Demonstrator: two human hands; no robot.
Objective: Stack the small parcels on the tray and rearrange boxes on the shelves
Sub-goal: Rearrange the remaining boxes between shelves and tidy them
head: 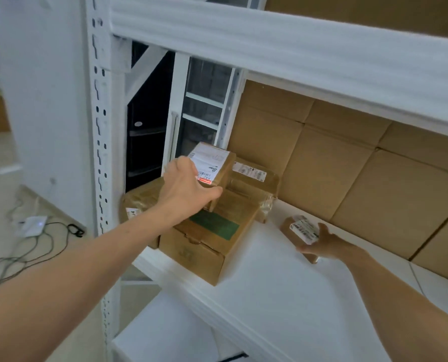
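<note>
Lying on the floor at the far left are gray cables [35,239], near the white shelf post [99,152]. On the shelf [270,270], the left hand [185,188] grips a small box [212,163] with a white label, fingers curled over its top and thumb on its side. That small box sits on a bigger box [210,239] with a green patch. Further right, the right hand [324,244] holds a small parcel [300,227] low at the shelf; whether it touches the board is hard to tell. Big brown boxes [348,165] stand along the back.
</note>
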